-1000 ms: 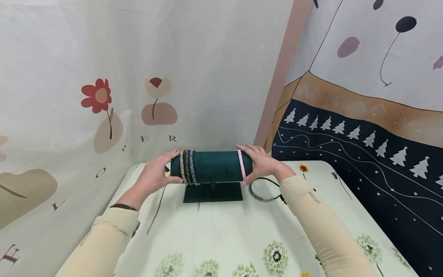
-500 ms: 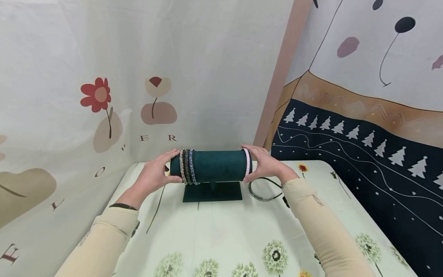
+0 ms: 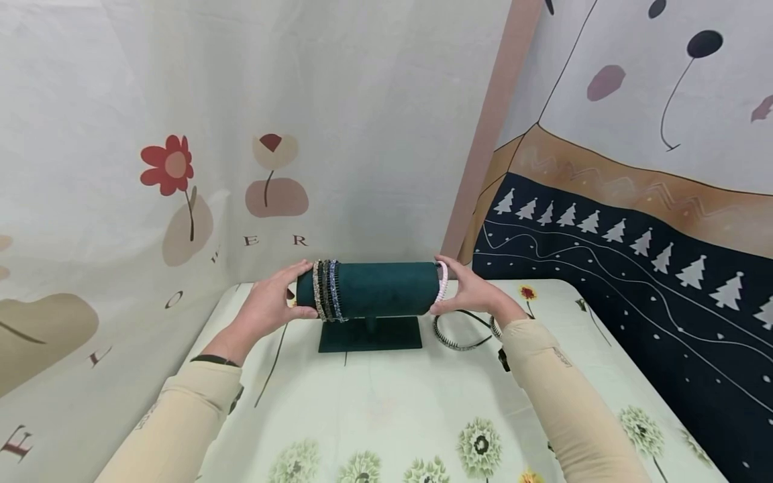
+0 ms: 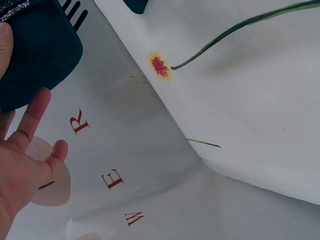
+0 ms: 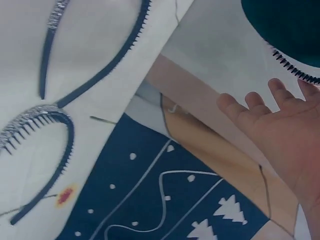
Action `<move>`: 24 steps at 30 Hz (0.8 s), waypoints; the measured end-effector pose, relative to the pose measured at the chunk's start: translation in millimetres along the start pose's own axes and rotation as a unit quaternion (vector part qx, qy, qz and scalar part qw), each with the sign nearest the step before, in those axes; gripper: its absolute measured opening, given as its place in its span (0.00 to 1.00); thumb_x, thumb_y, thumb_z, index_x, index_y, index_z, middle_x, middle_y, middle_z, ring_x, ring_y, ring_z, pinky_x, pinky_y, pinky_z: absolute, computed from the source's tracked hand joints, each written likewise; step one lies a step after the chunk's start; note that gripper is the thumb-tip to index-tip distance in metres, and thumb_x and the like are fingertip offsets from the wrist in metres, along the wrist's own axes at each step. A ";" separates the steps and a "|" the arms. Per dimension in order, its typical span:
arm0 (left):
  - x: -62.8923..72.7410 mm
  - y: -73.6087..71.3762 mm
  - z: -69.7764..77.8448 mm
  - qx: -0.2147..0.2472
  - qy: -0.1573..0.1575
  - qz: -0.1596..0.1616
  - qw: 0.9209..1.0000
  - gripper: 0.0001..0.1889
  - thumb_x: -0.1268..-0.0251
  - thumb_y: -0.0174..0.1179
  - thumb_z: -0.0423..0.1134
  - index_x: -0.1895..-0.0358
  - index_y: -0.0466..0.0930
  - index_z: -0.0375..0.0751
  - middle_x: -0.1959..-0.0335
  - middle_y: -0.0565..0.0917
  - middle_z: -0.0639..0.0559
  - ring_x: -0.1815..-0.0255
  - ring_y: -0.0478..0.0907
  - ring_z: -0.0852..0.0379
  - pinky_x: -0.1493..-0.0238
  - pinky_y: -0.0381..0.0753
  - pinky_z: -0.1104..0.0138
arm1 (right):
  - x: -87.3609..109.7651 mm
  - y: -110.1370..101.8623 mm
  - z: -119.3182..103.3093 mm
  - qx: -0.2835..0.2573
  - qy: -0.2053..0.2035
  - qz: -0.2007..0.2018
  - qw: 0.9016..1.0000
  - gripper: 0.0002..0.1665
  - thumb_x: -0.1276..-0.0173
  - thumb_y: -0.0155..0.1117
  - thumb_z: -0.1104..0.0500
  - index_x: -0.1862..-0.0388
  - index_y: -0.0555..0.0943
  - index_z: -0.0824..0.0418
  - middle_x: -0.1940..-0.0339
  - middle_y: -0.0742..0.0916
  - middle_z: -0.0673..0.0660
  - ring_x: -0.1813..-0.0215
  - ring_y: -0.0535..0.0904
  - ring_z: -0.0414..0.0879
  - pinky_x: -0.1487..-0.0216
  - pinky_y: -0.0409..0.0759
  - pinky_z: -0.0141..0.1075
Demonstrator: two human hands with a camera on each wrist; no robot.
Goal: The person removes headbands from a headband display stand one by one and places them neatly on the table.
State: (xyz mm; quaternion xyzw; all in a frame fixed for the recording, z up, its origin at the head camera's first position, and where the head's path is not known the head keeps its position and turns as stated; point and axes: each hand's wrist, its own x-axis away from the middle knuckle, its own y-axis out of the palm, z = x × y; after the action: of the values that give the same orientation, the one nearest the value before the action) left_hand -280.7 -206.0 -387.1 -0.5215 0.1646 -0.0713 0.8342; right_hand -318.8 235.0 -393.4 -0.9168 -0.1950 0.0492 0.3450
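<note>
A dark green velvet display stand point(image 3: 383, 288), a horizontal roll on a flat base, faces me on the table. Several glittery toothed headbands point(image 3: 328, 291) sit round its left part. My left hand point(image 3: 270, 300) grips the roll's left end, thumb in front and fingers behind. At the roll's right end my right hand point(image 3: 474, 290) holds a pink headband point(image 3: 443, 282) between thumb and fingers. The headband stands right at the end face, and its black teeth point(image 5: 290, 65) show beside the roll in the right wrist view.
To the right of the stand lie loose black headbands with glitter, one point(image 3: 454, 345) near the base and another point(image 5: 37, 122) partly behind the right forearm. The table point(image 3: 374, 416) has a flower-print cloth. A printed curtain point(image 3: 362, 134) hangs close behind.
My right hand has slid the pink headband rightward along the roll to its end. The left hand keeps its grip on the left end.
</note>
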 end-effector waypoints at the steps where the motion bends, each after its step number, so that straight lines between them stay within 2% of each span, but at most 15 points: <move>1: 0.1 -0.2 0.1 0.000 0.000 0.000 1.000 0.55 0.41 0.81 0.49 0.13 0.58 0.50 0.12 0.60 0.43 0.47 0.85 0.41 0.43 0.82 0.42 | 1.4 0.1 1.7 -0.008 0.006 0.002 1.000 0.72 0.42 0.87 0.44 0.10 0.48 0.40 0.11 0.59 0.61 0.17 0.58 0.66 0.21 0.61 0.75; 6: 0.5 -0.5 0.2 0.001 0.001 0.002 1.000 0.55 0.41 0.81 0.49 0.13 0.58 0.51 0.12 0.60 0.43 0.46 0.85 0.40 0.45 0.84 0.44 | 9.5 1.6 12.7 -0.094 0.020 0.005 0.995 0.68 0.36 0.82 0.48 0.09 0.46 0.44 0.11 0.59 0.63 0.18 0.61 0.68 0.19 0.62 0.72; 12: -0.3 0.7 0.0 0.002 -0.003 0.003 1.000 0.55 0.41 0.81 0.50 0.13 0.58 0.52 0.12 0.60 0.45 0.47 0.85 0.40 0.45 0.83 0.45 | 16.7 6.3 32.9 -0.168 0.022 0.026 0.985 0.64 0.29 0.77 0.48 0.09 0.44 0.47 0.08 0.52 0.60 0.08 0.41 0.61 0.14 0.48 0.71; 14: -0.3 0.8 -0.1 0.003 -0.004 0.002 1.000 0.55 0.41 0.81 0.50 0.13 0.58 0.52 0.12 0.60 0.45 0.46 0.85 0.40 0.45 0.83 0.45 | 18.0 8.9 38.4 -0.203 0.026 0.033 0.978 0.61 0.26 0.74 0.49 0.09 0.44 0.50 0.07 0.52 0.59 0.07 0.39 0.59 0.13 0.45 0.69; 17: -0.3 0.0 -0.2 0.003 -0.003 0.001 1.000 0.55 0.41 0.81 0.50 0.13 0.58 0.52 0.12 0.60 0.45 0.46 0.85 0.40 0.46 0.84 0.45 | 20.7 12.7 43.0 -0.279 0.032 0.044 0.959 0.56 0.20 0.67 0.53 0.09 0.41 0.53 0.08 0.52 0.61 0.07 0.42 0.58 0.11 0.46 0.64; 20: -0.2 -1.0 0.0 0.004 0.000 0.000 1.000 0.55 0.41 0.81 0.50 0.13 0.58 0.51 0.12 0.60 0.44 0.47 0.85 0.40 0.47 0.84 0.46 | 24.0 15.2 45.2 -0.354 0.017 0.057 0.933 0.50 0.14 0.56 0.55 0.09 0.36 0.55 0.08 0.52 0.63 0.08 0.47 0.61 0.12 0.51 0.61; 22: -0.2 -1.2 0.3 0.004 0.001 0.000 1.000 0.55 0.41 0.81 0.50 0.13 0.58 0.51 0.12 0.60 0.44 0.47 0.85 0.41 0.47 0.84 0.46 | 27.5 14.8 46.6 -0.401 0.001 0.070 0.913 0.48 0.11 0.52 0.53 0.09 0.35 0.54 0.08 0.52 0.64 0.09 0.49 0.64 0.13 0.53 0.62; 24: -0.3 -1.2 0.5 0.002 0.001 0.000 1.000 0.55 0.41 0.81 0.50 0.13 0.58 0.50 0.12 0.60 0.44 0.47 0.85 0.42 0.47 0.84 0.46 | 32.1 11.2 49.2 -0.441 -0.016 0.087 0.893 0.45 0.12 0.50 0.47 0.09 0.40 0.51 0.08 0.53 0.62 0.10 0.50 0.66 0.13 0.55 0.62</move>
State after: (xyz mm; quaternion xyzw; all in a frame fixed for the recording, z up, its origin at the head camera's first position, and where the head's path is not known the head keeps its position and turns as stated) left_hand -280.8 -206.0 -385.8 -0.5195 0.1654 -0.0727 0.8352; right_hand -296.7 270.1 -436.5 -0.9871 -0.1221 0.0029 -0.1032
